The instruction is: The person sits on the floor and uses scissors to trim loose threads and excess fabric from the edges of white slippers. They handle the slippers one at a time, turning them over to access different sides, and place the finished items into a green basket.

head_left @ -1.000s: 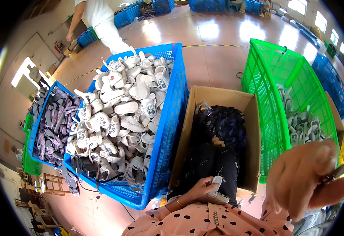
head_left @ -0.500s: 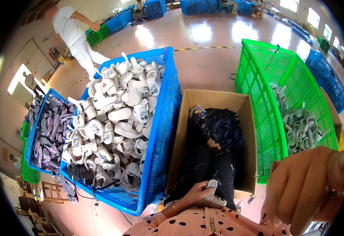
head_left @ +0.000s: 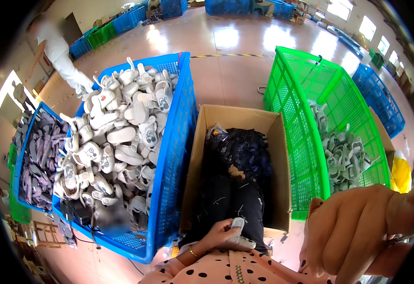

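In my lap, my left hand (head_left: 215, 235) pinches a small pale child's shoe (head_left: 243, 243), one end of it tipped up above the thumb. My right hand (head_left: 351, 229) looms large at the lower right, fingers curled closed. A sliver of dark metal shows beside its thumb, but what the fist holds is hidden. To my left, a blue plastic crate (head_left: 171, 142) is heaped with pale little shoes (head_left: 122, 135) bearing printed pictures. A cardboard box (head_left: 283, 165) stands open around my knees, with a pile of dark blue pieces (head_left: 244, 151) in it.
A green crate (head_left: 301, 142) on the right holds more pale shoes (head_left: 346, 156). At far left is a crate of purple-patterned dark shoes (head_left: 41, 161). A black device with a cable (head_left: 77, 210) lies on the blue crate's near corner. A person in white (head_left: 60, 57) walks behind it.
My view has shifted, so the crates and box sit farther left in the picture. The person in white has changed stride. Both my hands keep nearly the same pose.
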A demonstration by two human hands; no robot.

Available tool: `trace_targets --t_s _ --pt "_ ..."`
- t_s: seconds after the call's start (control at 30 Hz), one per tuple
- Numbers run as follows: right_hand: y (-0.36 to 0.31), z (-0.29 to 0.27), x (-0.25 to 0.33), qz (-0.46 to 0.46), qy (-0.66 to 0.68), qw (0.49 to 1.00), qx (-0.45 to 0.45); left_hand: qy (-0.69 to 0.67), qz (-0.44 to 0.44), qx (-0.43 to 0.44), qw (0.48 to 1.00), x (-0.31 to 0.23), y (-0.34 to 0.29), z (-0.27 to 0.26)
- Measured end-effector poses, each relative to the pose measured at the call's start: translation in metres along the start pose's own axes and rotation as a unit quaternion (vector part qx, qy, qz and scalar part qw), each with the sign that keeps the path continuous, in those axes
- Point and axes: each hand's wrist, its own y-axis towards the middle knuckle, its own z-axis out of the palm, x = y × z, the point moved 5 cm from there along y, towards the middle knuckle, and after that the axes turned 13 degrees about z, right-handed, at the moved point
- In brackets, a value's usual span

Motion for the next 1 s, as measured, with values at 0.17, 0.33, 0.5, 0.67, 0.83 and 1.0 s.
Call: trace_targets --t_s 0.17,0.33,0.5,0.67,0.83,1.0 --pt "0.002 0.000 -0.016 -0.019 0.016 1.000 -0.017 0.014 0.003 0.005 1.000 0.009 -0.004 -0.012" --pt "-0.005 0.012 -0.016 -0.019 0.005 0.998 -0.056 0.023 -0.004 0.020 1.000 0.003 0.005 -0.006" --pt "-0.007 0.018 -0.018 -0.051 0.021 0.993 -0.108 0.024 0.004 -0.010 1.000 -0.016 0.004 -0.006" --pt "-0.019 0.034 -0.070 0.004 0.049 0.943 -0.328 0.019 0.078 -0.053 0.995 -0.080 0.023 -0.009" --pt "-0.044 0.033 -0.131 0.276 -0.047 0.801 -0.530 0.080 0.167 -0.032 0.982 -0.157 0.048 -0.004" --pt "-0.042 0.041 -0.156 0.294 -0.184 0.806 -0.480 0.173 0.246 0.010 0.954 -0.205 0.051 0.014"
